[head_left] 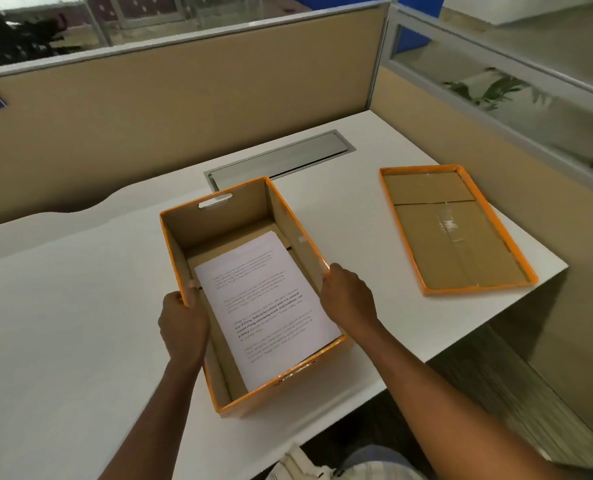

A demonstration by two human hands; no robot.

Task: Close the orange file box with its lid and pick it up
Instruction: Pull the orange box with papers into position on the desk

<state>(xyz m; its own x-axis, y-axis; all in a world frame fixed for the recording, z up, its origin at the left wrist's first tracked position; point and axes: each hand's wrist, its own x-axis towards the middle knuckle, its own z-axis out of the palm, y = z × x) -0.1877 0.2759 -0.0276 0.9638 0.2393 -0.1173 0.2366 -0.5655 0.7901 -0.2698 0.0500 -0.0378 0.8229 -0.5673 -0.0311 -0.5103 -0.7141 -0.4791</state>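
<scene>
The orange file box stands open on the white desk, its brown inside showing. A printed white sheet lies flat on its bottom. My left hand grips the box's left wall, fingers curled over the rim. My right hand holds the right wall at its rim. The orange lid lies upside down on the desk to the right of the box, apart from it, brown inside facing up.
The white desk ends close behind the lid on the right and just below the box at the front. A grey cable-tray cover sits behind the box. Beige partition panels wall the desk at the back and right.
</scene>
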